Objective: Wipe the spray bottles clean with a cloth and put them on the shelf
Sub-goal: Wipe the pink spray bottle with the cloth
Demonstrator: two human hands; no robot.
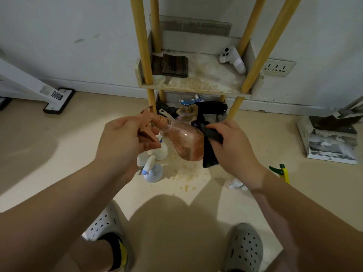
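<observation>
So the spray bottle (182, 142) was held sideways in front of the shelf (196, 85), with the left hand (121, 138) at its trigger end and the right hand (231, 146) holding the cloth (211, 148) at its base. The other bottles (154, 173) sat on the floor (59, 154) right under it, and a folded towel (173, 65) lay on the shelf's left side.

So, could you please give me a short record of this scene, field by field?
left hand: grips the pink spray bottle by its trigger head
right hand: holds a dark cloth against the bottle's body
shelf: carries a folded brown cloth and a white controller
floor: white spray bottles below the hands
</observation>
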